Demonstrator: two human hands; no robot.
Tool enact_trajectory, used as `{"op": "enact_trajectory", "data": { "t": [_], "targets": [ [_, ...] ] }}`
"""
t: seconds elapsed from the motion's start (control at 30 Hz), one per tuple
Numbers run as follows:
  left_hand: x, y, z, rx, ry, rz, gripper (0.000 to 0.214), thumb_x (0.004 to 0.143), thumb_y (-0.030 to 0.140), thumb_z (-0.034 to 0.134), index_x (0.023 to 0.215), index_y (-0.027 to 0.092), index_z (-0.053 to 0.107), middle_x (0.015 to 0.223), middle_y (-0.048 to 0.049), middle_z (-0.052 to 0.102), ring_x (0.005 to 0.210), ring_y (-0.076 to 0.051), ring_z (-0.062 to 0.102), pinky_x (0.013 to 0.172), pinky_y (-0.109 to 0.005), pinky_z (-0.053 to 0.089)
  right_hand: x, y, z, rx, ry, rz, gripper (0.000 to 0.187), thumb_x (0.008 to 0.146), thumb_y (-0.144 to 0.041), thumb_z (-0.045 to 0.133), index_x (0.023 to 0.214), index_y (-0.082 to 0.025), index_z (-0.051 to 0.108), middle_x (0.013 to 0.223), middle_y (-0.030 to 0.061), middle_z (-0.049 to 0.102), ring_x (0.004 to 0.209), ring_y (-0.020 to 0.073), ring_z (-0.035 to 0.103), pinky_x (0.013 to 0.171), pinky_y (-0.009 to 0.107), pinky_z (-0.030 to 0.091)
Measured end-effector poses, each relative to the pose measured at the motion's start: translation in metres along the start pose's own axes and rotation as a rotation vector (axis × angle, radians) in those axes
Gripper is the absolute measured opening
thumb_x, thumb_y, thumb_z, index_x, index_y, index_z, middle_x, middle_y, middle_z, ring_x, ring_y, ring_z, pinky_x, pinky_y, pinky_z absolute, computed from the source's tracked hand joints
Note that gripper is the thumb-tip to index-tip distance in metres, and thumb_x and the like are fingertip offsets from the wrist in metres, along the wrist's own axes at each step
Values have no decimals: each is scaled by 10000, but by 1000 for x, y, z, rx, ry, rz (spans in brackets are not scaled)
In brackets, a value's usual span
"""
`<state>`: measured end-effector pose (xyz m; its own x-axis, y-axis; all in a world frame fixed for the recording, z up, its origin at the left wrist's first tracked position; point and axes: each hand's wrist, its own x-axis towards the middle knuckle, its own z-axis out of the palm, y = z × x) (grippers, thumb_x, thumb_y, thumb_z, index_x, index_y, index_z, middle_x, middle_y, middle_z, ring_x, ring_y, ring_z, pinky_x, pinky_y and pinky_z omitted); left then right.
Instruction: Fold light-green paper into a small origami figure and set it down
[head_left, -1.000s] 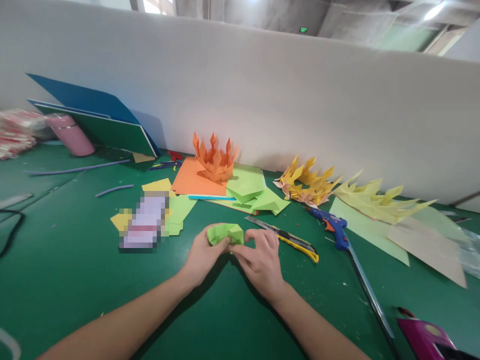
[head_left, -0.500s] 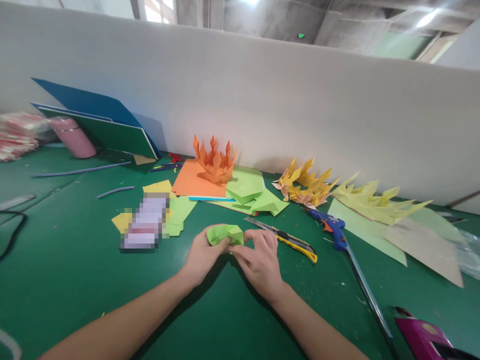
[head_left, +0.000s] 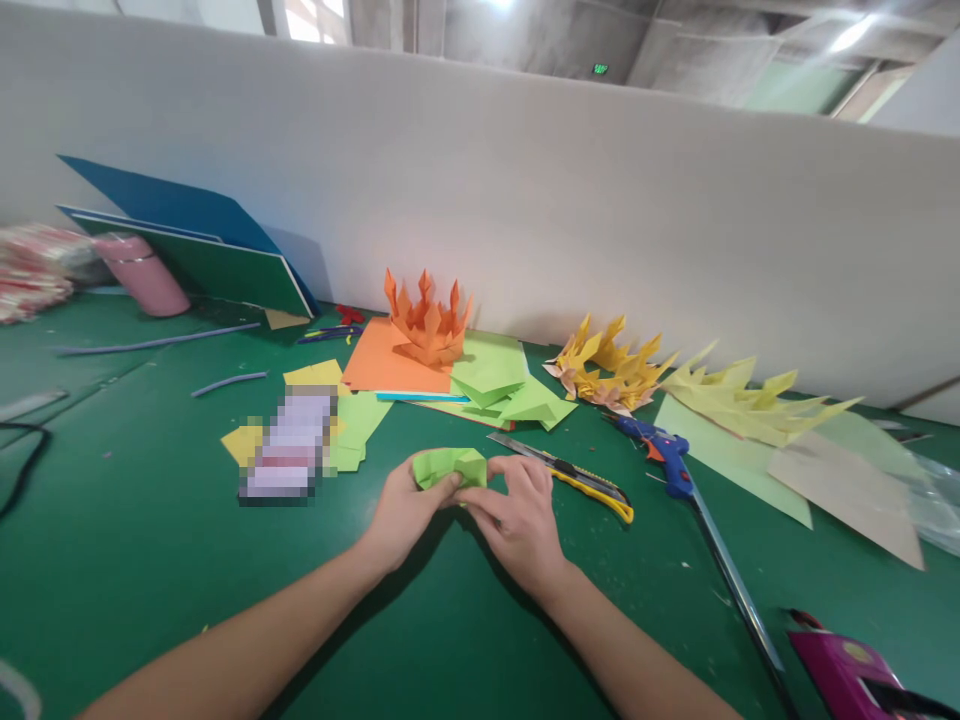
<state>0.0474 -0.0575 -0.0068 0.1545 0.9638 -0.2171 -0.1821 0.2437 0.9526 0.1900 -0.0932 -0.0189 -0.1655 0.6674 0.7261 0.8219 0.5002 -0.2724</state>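
A small piece of folded light-green paper (head_left: 450, 466) is held between my two hands above the green tabletop (head_left: 465, 640). My left hand (head_left: 401, 513) grips it from the left, thumb pressed on its front face. On the other side, the thumb and forefinger of my right hand (head_left: 526, 520) pinch its lower right edge; the exact contact is partly hidden by the fingers. Just behind my right hand lies a utility knife (head_left: 574, 475) with a yellow handle and its blade showing. Light-green paper pieces (head_left: 517, 385) lie beyond the hands.
An orange paper crown (head_left: 427, 335) stands on orange paper (head_left: 371, 360) against the white partition (head_left: 480, 180). Rightward are a yellow paper crown (head_left: 607, 365), a blue glue gun (head_left: 667, 455) and a magenta object (head_left: 855, 665). Leftward lie a pixelated object (head_left: 292, 440) and a pink bottle (head_left: 142, 275).
Both hands keep nearly the same hold on the folded paper. The whole view has shifted very slightly; nothing on the table has visibly moved.
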Motion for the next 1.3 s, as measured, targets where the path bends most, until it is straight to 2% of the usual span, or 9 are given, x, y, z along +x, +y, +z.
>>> {"op": "enact_trajectory", "data": {
  "t": [0.33, 0.43, 0.7, 1.0, 1.3],
  "targets": [
    [1, 1, -2, 36, 10, 9, 437, 520, 331, 791, 879, 115, 666, 873, -81, 723, 792, -213, 661, 759, -328, 514, -1, 1, 1, -20, -14, -13, 121, 842, -262, 585, 798, -296, 692, 885, 27, 528, 874, 194, 448, 803, 341, 305],
    [3, -1, -3, 54, 20, 23, 458, 517, 334, 793, 901, 124, 658, 883, -77, 719, 810, -218, 660, 776, -346, 517, -1, 2, 0, -88, -6, -16, 114, 853, -264, 560, 836, -259, 672, 894, 41, 538, 865, 195, 449, 817, 347, 308],
    [1, 0, -1, 55, 29, 6, 403, 493, 302, 792, 833, 141, 650, 800, -45, 711, 756, -195, 653, 713, -314, 518, 1, 5, 0, -195, 40, -107, 105, 838, -204, 564, 812, -259, 650, 942, 43, 558, 899, 192, 447, 871, 354, 298],
    [-2, 13, 4, 20, 33, -64, 387, 453, 212, 775, 808, 131, 644, 748, -27, 692, 692, -176, 635, 644, -289, 528, 2, 5, 0, -169, 58, -118, 122, 837, -231, 583, 731, -248, 640, 886, 33, 545, 881, 185, 441, 861, 355, 296],
    [0, 8, 1, 117, 47, -39, 370, 492, 223, 738, 842, 147, 646, 749, -15, 686, 691, -169, 625, 636, -270, 500, 1, 5, 1, -186, 57, -134, 194, 830, -180, 563, 643, -221, 592, 866, 27, 539, 868, 178, 428, 858, 356, 286]
  ]
}}
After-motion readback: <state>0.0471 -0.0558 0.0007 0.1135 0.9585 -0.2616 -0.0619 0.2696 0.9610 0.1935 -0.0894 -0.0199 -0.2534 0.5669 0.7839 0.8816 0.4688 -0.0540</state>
